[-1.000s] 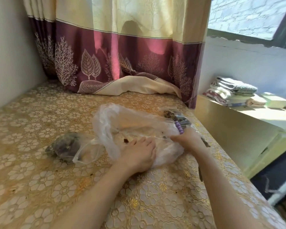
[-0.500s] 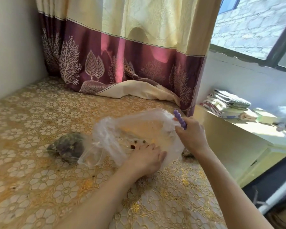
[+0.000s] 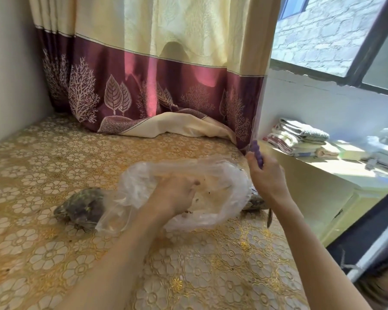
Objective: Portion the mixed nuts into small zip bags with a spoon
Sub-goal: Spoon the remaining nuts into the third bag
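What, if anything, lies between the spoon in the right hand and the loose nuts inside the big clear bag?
The big clear bag's raised right wall lies between them: the right hand holds the purple-handled spoon outside it. The left hand grips the bag's near edge, beside the few nuts visible inside.

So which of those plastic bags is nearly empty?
The big clear bag the left hand grips: only crumbs inside. The small bags on either side look dark and full.
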